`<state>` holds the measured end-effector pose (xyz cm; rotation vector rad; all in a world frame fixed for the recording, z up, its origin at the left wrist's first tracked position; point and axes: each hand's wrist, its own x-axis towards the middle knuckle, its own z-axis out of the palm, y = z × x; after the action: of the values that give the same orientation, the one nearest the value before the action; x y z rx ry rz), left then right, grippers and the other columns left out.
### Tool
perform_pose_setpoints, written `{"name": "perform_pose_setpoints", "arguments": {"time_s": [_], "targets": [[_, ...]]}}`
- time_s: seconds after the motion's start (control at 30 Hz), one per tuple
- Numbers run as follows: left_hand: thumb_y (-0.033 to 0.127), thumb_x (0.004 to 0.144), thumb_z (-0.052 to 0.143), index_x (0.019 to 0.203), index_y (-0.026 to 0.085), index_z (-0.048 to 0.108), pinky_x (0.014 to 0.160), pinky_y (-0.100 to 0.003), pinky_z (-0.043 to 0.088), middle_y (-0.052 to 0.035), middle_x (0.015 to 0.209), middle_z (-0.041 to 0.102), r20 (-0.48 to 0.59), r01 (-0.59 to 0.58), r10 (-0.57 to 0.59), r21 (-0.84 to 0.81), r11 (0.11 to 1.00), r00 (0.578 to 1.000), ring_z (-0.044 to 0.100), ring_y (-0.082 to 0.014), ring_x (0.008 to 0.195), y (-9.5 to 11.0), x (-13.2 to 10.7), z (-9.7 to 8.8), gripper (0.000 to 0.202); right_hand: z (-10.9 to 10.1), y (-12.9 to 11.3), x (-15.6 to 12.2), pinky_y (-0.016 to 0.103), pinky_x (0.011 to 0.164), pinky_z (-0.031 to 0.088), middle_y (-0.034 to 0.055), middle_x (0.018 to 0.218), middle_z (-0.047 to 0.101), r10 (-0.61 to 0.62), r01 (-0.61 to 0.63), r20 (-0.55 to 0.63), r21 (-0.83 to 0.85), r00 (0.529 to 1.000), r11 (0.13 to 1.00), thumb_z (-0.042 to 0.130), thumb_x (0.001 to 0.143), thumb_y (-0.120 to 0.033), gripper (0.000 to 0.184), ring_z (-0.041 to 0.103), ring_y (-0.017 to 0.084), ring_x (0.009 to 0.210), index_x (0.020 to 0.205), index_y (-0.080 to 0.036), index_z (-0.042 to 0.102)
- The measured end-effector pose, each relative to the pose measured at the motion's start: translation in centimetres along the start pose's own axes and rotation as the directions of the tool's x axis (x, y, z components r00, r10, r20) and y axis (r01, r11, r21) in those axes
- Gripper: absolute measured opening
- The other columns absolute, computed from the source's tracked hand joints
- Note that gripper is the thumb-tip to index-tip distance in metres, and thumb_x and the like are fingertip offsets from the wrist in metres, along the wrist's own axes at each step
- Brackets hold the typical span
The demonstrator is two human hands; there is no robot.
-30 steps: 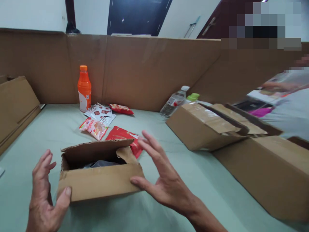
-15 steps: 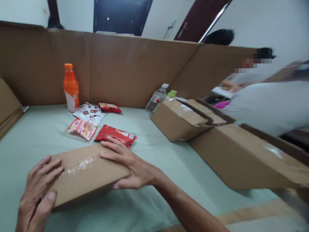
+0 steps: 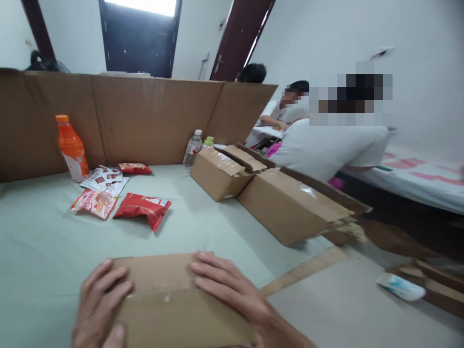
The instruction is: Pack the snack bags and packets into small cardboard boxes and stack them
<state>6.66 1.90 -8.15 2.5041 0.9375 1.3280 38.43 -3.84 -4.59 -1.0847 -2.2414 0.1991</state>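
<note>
A cloth-covered bench carried the arrangement. Behind it, a creased cardboard screen stood upright, probably as a barrier. A long carton lay at the right. The cardboard box lay nearest the viewer, taped face up; whether its base touched the bench could not be told. The left hand and right hand, partly open, held it from opposite sides, fingers bent over its top, presumably for balance; the right thumb was hidden. Beyond stood an orange bottle, and a red packet lay apart.
</note>
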Motion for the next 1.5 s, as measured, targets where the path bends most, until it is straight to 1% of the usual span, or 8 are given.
{"name": "perform_pose_setpoints", "arguments": {"time_s": [0.23,0.43,0.73,0.97,1.07,1.17,1.33,1.5], "targets": [[0.032,0.098,0.046,0.135,0.017,0.058,0.117,-0.051,0.042,-0.0168,0.142,0.06,0.168,0.127,-0.063,-0.402,0.907,0.984,0.054,-0.0313,0.135,4.7,12.3,16.5,0.042,-4.1,1.1,-11.2,0.042,0.108,0.049,0.0127,0.144,0.061,0.279,-0.437,-0.378,-0.44,0.883,0.784,0.062,0.094,-0.04,0.052,0.056,0.03,0.135,0.142,-0.022,0.052],[0.039,0.103,0.054,0.155,0.017,0.037,0.121,-0.062,0.033,-0.0197,0.162,0.038,0.353,0.313,-0.197,-0.311,0.897,0.915,0.036,-0.0368,0.15,6.6,14.5,23.1,0.059,-4.1,7.4,-11.1,0.057,0.098,0.051,0.0176,0.132,0.068,0.374,-0.798,-0.725,-0.408,0.578,0.443,0.051,0.09,-0.062,0.056,0.063,0.038,0.121,0.126,-0.02,0.062],[0.013,0.077,0.064,0.142,0.016,0.058,0.118,-0.063,0.038,-0.0225,0.165,0.032,0.495,0.289,-0.19,-0.13,0.949,0.848,0.038,-0.0409,0.15,-0.1,4.7,15.2,0.066,-6.5,15.6,-5.9,0.063,0.097,0.047,0.0284,0.145,0.054,0.541,-0.932,-0.759,-0.292,0.362,0.214,0.051,0.089,-0.06,0.076,0.053,0.045,0.13,0.144,-0.008,0.049],[0.013,0.081,0.06,0.131,0.024,0.067,0.111,-0.063,0.047,-0.0163,0.157,0.048,0.353,0.356,-0.342,0.027,0.934,0.871,0.049,-0.0371,0.142,-5.3,0.7,5.8,0.051,-2.5,10.1,-6.3,0.065,0.112,0.04,0.0195,0.155,0.047,0.073,-0.679,-0.808,-0.439,0.585,0.588,0.062,0.093,-0.05,0.07,0.049,0.046,0.138,0.156,-0.025,0.041],[0.015,0.087,0.057,0.127,0.021,0.068,0.104,-0.064,0.052,-0.0187,0.152,0.052,0.271,0.417,-0.422,0.078,0.906,0.865,0.054,-0.0373,0.137,-6.4,0.2,3.1,0.041,2.0,8.1,-1.6,0.059,0.11,0.043,0.0143,0.147,0.056,0.195,-0.447,-0.543,-0.383,0.817,0.808,0.059,0.096,-0.038,0.052,0.056,0.039,0.133,0.146,-0.03,0.051],[0.016,0.087,0.06,0.124,0.02,0.07,0.099,-0.061,0.056,-0.0191,0.148,0.057,0.229,0.444,-0.452,0.092,0.891,0.862,0.058,-0.0371,0.132,-6.7,0.1,1.5,0.038,7.4,8.5,6.1,0.059,0.107,0.043,0.0181,0.154,0.05,0.216,-0.299,-0.256,-0.355,0.942,0.886,0.06,0.091,-0.04,0.056,0.048,0.04,0.141,0.144,-0.023,0.053],[0.014,0.083,0.062,0.12,0.02,0.072,0.088,-0.049,0.065,-0.0195,0.147,0.058,0.172,0.466,-0.481,0.124,0.876,0.86,0.061,-0.0359,0.13,-6.2,-0.3,-0.9,0.039,12.6,11.6,16.0,0.054,0.103,0.047,0.0174,0.145,0.061,0.333,-0.328,-0.063,-0.408,0.941,0.852,0.06,0.077,-0.023,0.056,0.056,0.038,0.133,0.133,-0.017,0.066],[0.017,0.081,0.066,0.12,0.024,0.072,0.1,-0.049,0.059,-0.0152,0.145,0.061,0.053,0.487,-0.513,0.24,0.84,0.857,0.061,-0.032,0.13,-7.6,-1.0,-6.6,0.039,11.5,15.1,17.1,0.04,0.054,0.052,0.0089,0.071,0.077,0.422,-0.424,-0.077,-0.32,0.903,0.848,0.047,0.079,-0.032,0.035,0.071,0.031,0.061,0.094,-0.025,0.078]]}}
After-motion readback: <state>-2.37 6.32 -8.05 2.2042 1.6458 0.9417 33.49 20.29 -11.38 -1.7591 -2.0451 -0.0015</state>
